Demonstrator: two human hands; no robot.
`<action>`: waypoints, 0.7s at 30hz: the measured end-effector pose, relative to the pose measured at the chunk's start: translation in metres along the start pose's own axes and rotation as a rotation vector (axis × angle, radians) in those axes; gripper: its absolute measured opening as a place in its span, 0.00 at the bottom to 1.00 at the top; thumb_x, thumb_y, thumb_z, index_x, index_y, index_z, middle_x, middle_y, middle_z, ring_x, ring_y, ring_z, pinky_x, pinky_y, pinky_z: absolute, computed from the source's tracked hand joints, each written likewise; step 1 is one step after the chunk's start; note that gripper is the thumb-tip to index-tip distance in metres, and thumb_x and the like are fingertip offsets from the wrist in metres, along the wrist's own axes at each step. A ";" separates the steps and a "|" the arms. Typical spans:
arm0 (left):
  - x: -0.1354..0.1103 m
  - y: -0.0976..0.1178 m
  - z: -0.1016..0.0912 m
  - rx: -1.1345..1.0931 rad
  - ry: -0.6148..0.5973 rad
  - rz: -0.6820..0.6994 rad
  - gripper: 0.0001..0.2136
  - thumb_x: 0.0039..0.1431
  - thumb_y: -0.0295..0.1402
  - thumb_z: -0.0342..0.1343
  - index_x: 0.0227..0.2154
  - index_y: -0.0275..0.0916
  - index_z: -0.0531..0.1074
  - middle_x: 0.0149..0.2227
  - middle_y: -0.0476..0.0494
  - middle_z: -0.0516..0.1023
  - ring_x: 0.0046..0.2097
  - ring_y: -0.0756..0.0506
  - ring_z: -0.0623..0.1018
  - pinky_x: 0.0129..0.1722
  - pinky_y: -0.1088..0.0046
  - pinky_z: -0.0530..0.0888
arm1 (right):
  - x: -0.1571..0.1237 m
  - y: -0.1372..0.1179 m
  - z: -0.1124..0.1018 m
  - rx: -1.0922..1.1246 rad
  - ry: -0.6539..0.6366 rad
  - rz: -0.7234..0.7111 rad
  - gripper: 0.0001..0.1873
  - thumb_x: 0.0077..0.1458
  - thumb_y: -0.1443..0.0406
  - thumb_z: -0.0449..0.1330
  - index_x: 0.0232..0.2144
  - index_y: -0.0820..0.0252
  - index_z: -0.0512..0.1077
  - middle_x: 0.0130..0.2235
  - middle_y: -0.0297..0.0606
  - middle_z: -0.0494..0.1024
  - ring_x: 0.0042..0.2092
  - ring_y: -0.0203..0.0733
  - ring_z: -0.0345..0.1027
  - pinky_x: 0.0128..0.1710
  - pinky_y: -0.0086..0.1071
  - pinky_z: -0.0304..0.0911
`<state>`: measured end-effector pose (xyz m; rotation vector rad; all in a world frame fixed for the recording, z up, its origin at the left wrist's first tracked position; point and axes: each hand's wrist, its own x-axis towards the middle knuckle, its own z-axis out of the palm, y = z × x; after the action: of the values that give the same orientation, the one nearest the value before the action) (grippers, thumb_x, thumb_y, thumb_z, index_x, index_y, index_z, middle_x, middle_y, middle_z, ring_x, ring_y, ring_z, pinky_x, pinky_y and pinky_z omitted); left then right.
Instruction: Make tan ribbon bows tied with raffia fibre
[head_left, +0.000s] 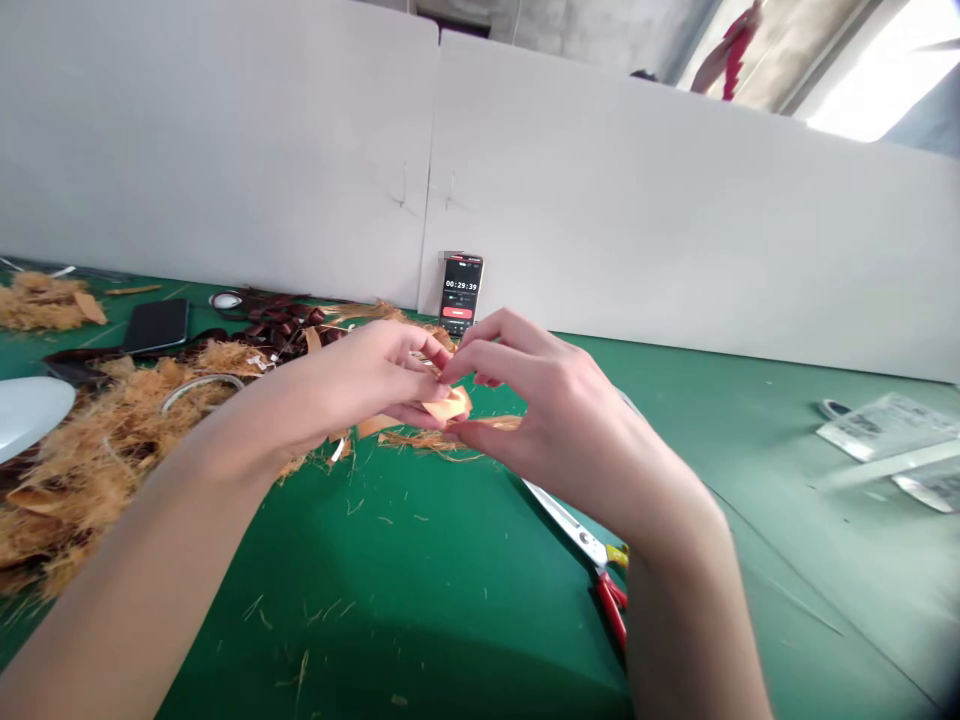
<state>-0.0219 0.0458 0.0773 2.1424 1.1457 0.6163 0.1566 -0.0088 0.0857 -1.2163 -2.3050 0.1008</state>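
Note:
Both hands meet above the green table (450, 560). My left hand (367, 385) pinches a small tan strip of husk-like material (448, 406) between thumb and fingers. My right hand (540, 410) pinches the same strip from the right, fingertips touching those of the left hand. More tan fibre (420, 440) lies on the table just below the hands.
A heap of brown fibre (97, 450) covers the left. Dark brown strips (277, 325), a dark phone (155, 325) and a white dish (26, 412) lie nearby. A phone showing a timer (460, 292) leans on the white wall. Red-handled scissors (585, 545) lie under my right wrist. Plastic packets (892, 435) lie right.

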 end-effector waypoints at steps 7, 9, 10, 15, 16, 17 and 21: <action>-0.002 0.009 0.002 -0.390 -0.200 -0.190 0.12 0.55 0.35 0.50 0.42 0.41 0.73 0.39 0.43 0.82 0.39 0.44 0.83 0.36 0.71 0.78 | 0.002 0.004 -0.003 0.184 0.077 0.078 0.10 0.52 0.75 0.60 0.26 0.57 0.76 0.36 0.33 0.73 0.34 0.34 0.67 0.33 0.30 0.62; -0.004 0.004 -0.002 -0.308 -0.196 -0.141 0.14 0.56 0.36 0.51 0.45 0.43 0.72 0.44 0.43 0.81 0.41 0.43 0.82 0.35 0.72 0.78 | 0.002 0.005 -0.007 0.252 0.065 0.222 0.07 0.52 0.72 0.61 0.25 0.57 0.75 0.30 0.32 0.74 0.31 0.35 0.67 0.31 0.31 0.62; -0.006 0.000 -0.004 -0.237 -0.185 -0.102 0.15 0.55 0.37 0.53 0.46 0.45 0.73 0.45 0.44 0.80 0.42 0.43 0.82 0.35 0.73 0.77 | 0.002 0.006 -0.009 0.300 0.046 0.304 0.05 0.52 0.69 0.62 0.25 0.57 0.74 0.28 0.32 0.74 0.30 0.35 0.67 0.29 0.31 0.62; -0.011 -0.006 -0.008 0.010 -0.093 -0.022 0.19 0.50 0.45 0.61 0.45 0.48 0.75 0.37 0.48 0.82 0.34 0.44 0.81 0.27 0.76 0.72 | 0.005 0.010 -0.013 0.619 -0.118 0.564 0.04 0.49 0.67 0.64 0.24 0.59 0.73 0.25 0.33 0.77 0.28 0.34 0.70 0.29 0.31 0.65; -0.012 -0.003 -0.007 -0.001 -0.082 -0.020 0.17 0.51 0.46 0.60 0.43 0.47 0.76 0.35 0.49 0.82 0.32 0.45 0.80 0.26 0.76 0.72 | 0.005 0.011 -0.014 0.662 -0.140 0.568 0.04 0.49 0.68 0.64 0.24 0.59 0.73 0.25 0.33 0.77 0.28 0.34 0.70 0.30 0.30 0.66; -0.013 0.000 -0.006 -0.017 -0.071 -0.014 0.15 0.51 0.46 0.60 0.40 0.47 0.77 0.33 0.50 0.81 0.31 0.46 0.80 0.26 0.76 0.71 | 0.005 0.011 -0.014 0.691 -0.158 0.564 0.04 0.49 0.68 0.64 0.24 0.59 0.73 0.26 0.33 0.77 0.29 0.34 0.70 0.30 0.30 0.66; -0.016 0.012 -0.006 -0.043 -0.064 0.011 0.11 0.55 0.43 0.57 0.34 0.44 0.79 0.30 0.52 0.80 0.30 0.48 0.77 0.27 0.77 0.70 | 0.003 0.010 -0.015 0.720 -0.213 0.532 0.02 0.49 0.66 0.64 0.26 0.58 0.74 0.28 0.33 0.78 0.30 0.34 0.71 0.30 0.29 0.66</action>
<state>-0.0277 0.0292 0.0884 2.1174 1.0777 0.5678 0.1697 -0.0030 0.0974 -1.4004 -1.7627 1.1805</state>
